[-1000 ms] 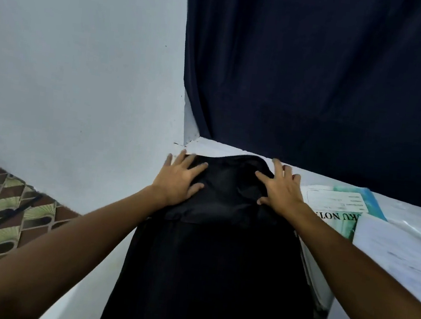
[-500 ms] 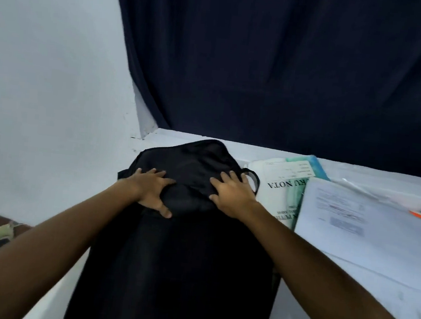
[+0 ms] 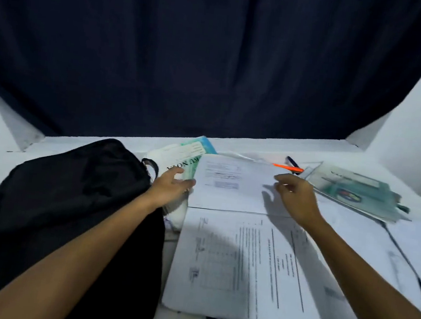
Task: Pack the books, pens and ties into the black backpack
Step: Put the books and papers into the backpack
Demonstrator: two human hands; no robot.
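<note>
beside the backpack (image 3: 65, 196), both hands, left (image 3: 172, 186) and right (image 3: 296, 197), hover slack-fingered, grip released, over papers (image 3: 230, 184).

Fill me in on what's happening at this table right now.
A person is packing a black backpack, which lies flat on the left of the white table. Both hands are open over a white printed sheet: the left hand at its left edge, the right hand above its right side. Nothing is gripped yet. An orange pen lies behind.
</note>
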